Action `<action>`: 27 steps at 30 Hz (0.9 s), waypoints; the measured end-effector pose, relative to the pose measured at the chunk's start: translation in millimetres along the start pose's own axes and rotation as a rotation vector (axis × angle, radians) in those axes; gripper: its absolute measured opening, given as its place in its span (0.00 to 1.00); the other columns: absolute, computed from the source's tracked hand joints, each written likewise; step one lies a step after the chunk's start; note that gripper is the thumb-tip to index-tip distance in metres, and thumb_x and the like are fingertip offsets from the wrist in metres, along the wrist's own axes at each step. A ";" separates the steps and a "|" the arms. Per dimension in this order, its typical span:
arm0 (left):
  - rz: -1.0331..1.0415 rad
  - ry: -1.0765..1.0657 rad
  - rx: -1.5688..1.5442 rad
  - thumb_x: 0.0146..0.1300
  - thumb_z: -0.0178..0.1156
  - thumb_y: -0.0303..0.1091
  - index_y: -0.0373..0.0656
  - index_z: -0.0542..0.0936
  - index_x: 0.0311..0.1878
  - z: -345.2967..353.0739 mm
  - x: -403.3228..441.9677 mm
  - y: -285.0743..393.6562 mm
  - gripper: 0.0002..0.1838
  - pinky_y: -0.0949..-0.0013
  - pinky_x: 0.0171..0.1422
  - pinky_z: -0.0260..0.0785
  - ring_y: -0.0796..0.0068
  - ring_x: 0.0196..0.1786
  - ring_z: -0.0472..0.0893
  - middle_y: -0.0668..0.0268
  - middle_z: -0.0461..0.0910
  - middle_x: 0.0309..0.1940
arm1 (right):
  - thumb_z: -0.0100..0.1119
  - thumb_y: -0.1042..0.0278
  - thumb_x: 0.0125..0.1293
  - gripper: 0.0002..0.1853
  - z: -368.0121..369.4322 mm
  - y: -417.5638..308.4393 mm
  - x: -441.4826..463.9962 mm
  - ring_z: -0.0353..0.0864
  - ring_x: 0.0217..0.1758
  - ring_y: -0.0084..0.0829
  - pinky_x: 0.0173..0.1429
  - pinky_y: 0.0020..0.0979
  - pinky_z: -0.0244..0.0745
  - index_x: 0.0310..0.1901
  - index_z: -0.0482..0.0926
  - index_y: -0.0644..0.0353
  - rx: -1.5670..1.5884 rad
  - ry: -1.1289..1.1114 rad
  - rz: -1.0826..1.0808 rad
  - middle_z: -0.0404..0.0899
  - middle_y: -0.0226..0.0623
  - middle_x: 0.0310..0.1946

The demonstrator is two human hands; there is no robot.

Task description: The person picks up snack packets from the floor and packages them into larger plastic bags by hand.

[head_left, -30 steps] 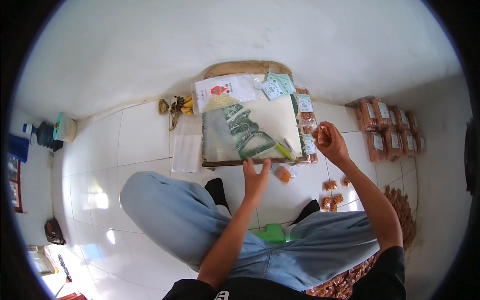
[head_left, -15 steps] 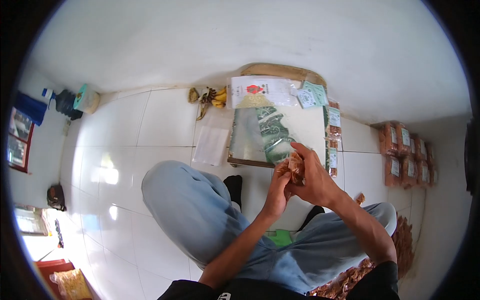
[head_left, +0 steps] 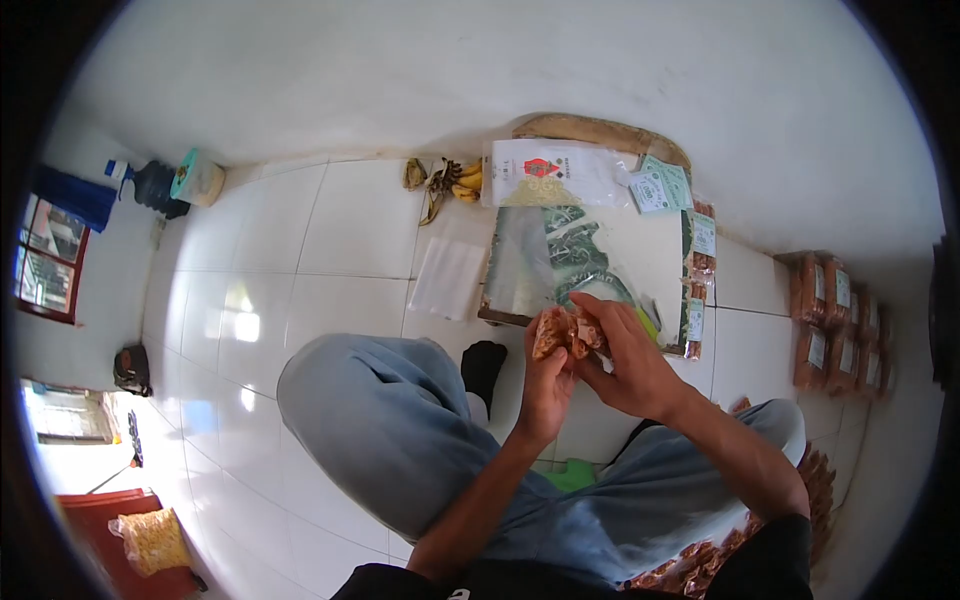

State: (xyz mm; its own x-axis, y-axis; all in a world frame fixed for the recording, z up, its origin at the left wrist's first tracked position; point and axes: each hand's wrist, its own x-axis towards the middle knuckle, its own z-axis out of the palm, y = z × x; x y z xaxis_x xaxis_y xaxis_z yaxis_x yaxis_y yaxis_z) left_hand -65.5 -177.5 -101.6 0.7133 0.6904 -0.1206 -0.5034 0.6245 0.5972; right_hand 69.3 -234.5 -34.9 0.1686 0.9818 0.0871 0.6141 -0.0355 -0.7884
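Both hands are raised in front of the low table's near edge, closed around small reddish-brown pieces in clear plastic wrap. My left hand grips them from below and the left, its thumb up against the wrap. From the right, my right hand holds the same bundle with fingers curled over it. Whether it is one packet or two I cannot tell. Just beyond lies the low table, with a dark green printed plastic sheet on its top. Part of a yellow-green object shows beside my right fingers.
Labelled packs line the table's right side; more brown packs stand by the wall. Green cards and a white printed bag lie at the back. Bananas and clear plastic sleeves are left. Loose brown pieces lie lower right.
The view has shifted, so the table sits further right. My hands have turned the wrapped pieces, which now show more toward the left. The yellow-green object has come into sight.
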 end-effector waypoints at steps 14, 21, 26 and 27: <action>0.593 -0.407 0.964 0.74 0.45 0.47 0.43 0.64 0.73 -1.9 4.4 11.4 0.29 0.47 0.81 0.29 0.49 0.82 0.37 0.47 0.39 0.80 | 0.60 0.54 0.70 0.32 -12.1 8.5 -8.3 0.77 0.56 0.29 0.51 0.35 0.80 0.69 0.61 0.59 1.423 -0.146 0.631 0.75 0.38 0.54; 0.428 -0.326 0.717 0.74 0.40 0.54 0.43 0.37 0.80 1.9 -2.9 -4.9 0.41 0.54 0.82 0.31 0.58 0.82 0.33 0.52 0.38 0.81 | 0.74 0.63 0.59 0.42 -10.5 1.9 -13.9 0.75 0.58 0.25 0.61 0.28 0.73 0.70 0.60 0.62 1.108 -0.249 0.557 0.74 0.37 0.56; 0.440 -0.028 0.727 0.76 0.38 0.54 0.44 0.35 0.80 19.1 -4.2 -0.6 0.40 0.57 0.81 0.44 0.59 0.82 0.43 0.55 0.43 0.80 | 0.73 0.75 0.57 0.42 -4.7 3.5 -16.7 0.76 0.54 0.24 0.58 0.28 0.75 0.71 0.59 0.59 0.952 -0.111 0.414 0.73 0.34 0.55; 0.115 -0.024 0.443 0.76 0.38 0.57 0.44 0.40 0.79 12.8 -4.5 -3.4 0.39 0.58 0.78 0.51 0.62 0.79 0.52 0.56 0.50 0.78 | 0.73 0.75 0.58 0.42 -3.6 -0.2 -16.8 0.76 0.53 0.24 0.57 0.27 0.74 0.71 0.59 0.59 0.845 -0.023 0.338 0.73 0.34 0.54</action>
State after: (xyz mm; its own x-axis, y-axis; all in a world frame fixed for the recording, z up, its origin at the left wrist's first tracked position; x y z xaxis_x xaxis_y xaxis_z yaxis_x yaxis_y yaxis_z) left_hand -60.8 -187.4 -93.0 0.6788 0.7341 -0.0181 -0.3271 0.3243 0.8876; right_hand 69.1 -251.6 -34.0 0.2155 0.9479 -0.2346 -0.2360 -0.1825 -0.9545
